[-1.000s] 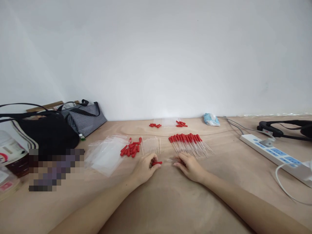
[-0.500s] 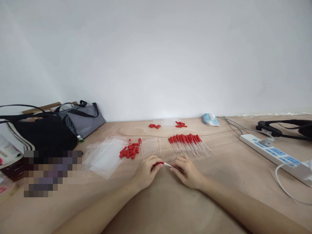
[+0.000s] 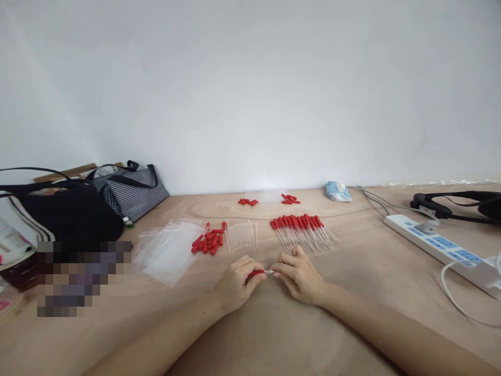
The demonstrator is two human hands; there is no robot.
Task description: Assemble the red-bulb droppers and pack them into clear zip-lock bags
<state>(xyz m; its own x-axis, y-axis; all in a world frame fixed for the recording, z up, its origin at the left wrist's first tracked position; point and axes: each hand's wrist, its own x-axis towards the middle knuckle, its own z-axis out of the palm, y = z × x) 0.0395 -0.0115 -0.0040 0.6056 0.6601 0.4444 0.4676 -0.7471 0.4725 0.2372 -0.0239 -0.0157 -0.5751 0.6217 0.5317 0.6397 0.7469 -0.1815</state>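
Observation:
My left hand (image 3: 237, 284) pinches a small red rubber bulb (image 3: 256, 272) near the table's front middle. My right hand (image 3: 299, 275) pinches a thin clear pipette tube (image 3: 269, 272), whose end meets the bulb between the two hands. Just beyond lie a heap of loose red bulbs (image 3: 209, 241), a row of bare clear tubes (image 3: 241, 235) and a row of tubes with red bulbs fitted (image 3: 301, 230). A smaller group of bulbs and tubes (image 3: 270, 199) lies near the wall.
Clear zip bags (image 3: 168, 250) lie left of the bulbs. A black bag (image 3: 74, 214) and a striped bag (image 3: 131, 190) stand at the far left. A white power strip (image 3: 438, 248) with cables, a black headset (image 3: 454, 206) and a blue packet (image 3: 338, 191) are on the right.
My hands have drawn together and slightly towards me. The bulb in my left hand and the tube in my right, apart a second ago, now meet end to end.

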